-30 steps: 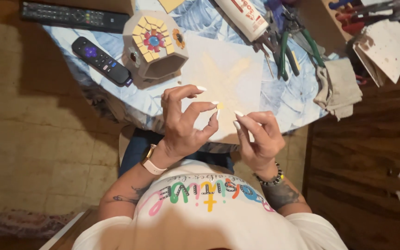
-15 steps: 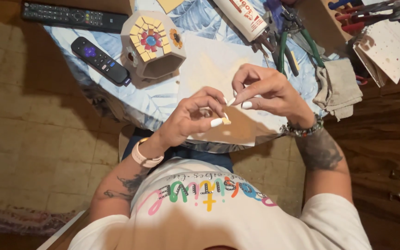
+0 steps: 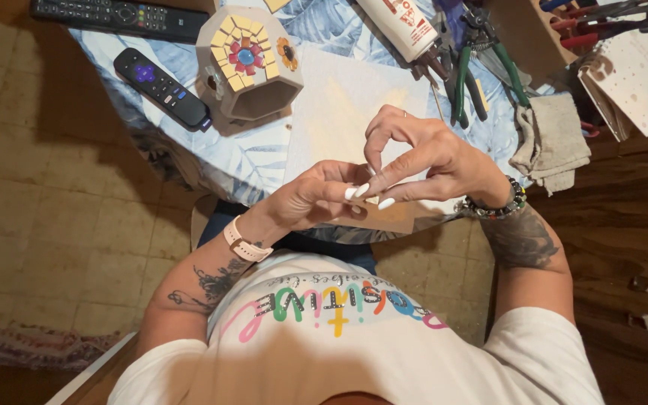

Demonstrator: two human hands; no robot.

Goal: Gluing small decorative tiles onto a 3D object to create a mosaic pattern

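Note:
My left hand and my right hand meet fingertip to fingertip above the near edge of a pale square board. Between the white-nailed fingertips sits a small tan piece, mostly hidden; the left fingers curl around it and the right thumb and forefinger pinch it. A six-sided clay pot with a yellow, red and blue mosaic panel lies on its side to the left of the board.
A small table with a blue leaf-print cloth carries a short black remote, a long remote, a glue bottle, green-handled pliers, a grey rag and a dotted notebook. Dark wooden drawers stand right.
My hands were apart near my chest. The right hand rose over the board, then came down onto the left hand's fingertips, where both now pinch the small piece.

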